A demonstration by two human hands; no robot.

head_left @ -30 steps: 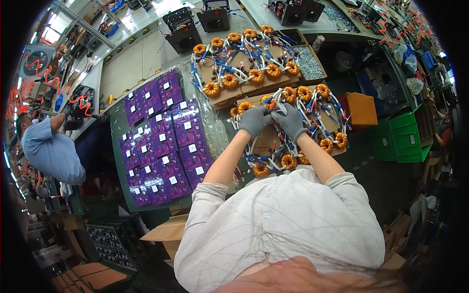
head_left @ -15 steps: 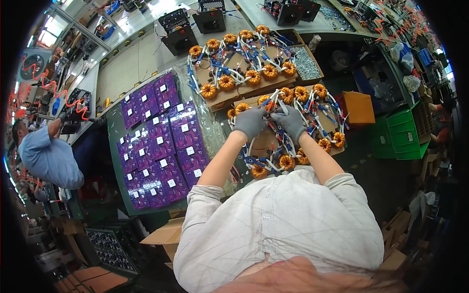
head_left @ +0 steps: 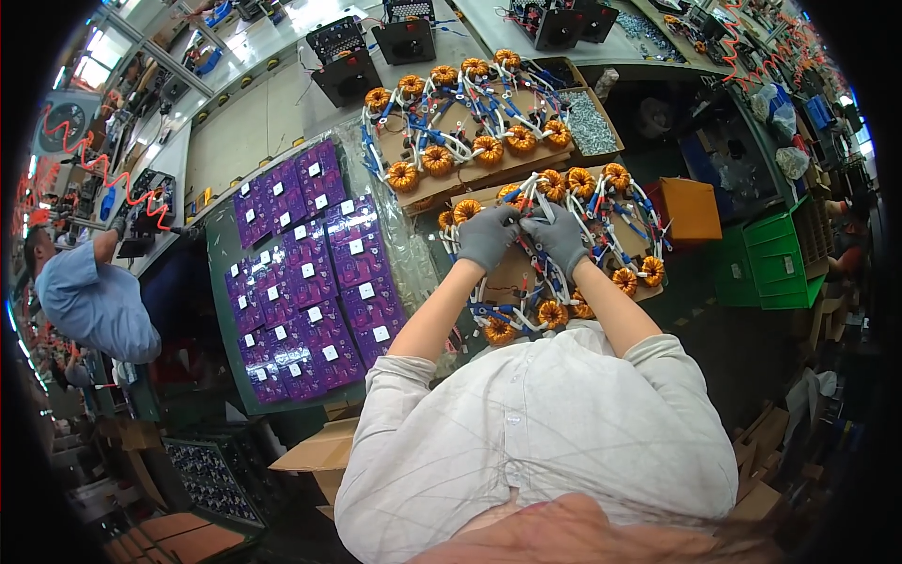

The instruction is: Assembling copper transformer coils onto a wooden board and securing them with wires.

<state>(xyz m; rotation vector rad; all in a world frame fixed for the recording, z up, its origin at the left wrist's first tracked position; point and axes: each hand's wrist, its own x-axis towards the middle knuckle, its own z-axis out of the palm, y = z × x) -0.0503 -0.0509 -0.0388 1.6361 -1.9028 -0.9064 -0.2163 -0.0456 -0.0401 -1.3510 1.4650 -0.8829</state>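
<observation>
Both my hands wear grey gloves and work close together over the nearer cardboard tray [head_left: 498,268]. The tray carries copper-wound ring coils [head_left: 552,314] with white and blue cable leads [head_left: 620,246]. My left hand [head_left: 487,237] is closed, its fingertips pinching something small and dark among the leads. Beside it, my right hand [head_left: 558,239] is also closed. A thin pale piece [head_left: 543,205] sticks up at its fingers; whether it is a tool or a lead I cannot tell. The gloves hide what lies between the fingertips.
To the left lie rows of purple circuit boards [head_left: 305,268] with white squares. Beyond my hands is another coil tray [head_left: 470,179], next to a box of small metal parts [head_left: 590,122]. An orange box [head_left: 689,209] and green crates [head_left: 778,256] stand right. A person [head_left: 94,301] works far left.
My left hand has shifted slightly to the right and turned a little, nearer my right hand. The right hand stays almost in place.
</observation>
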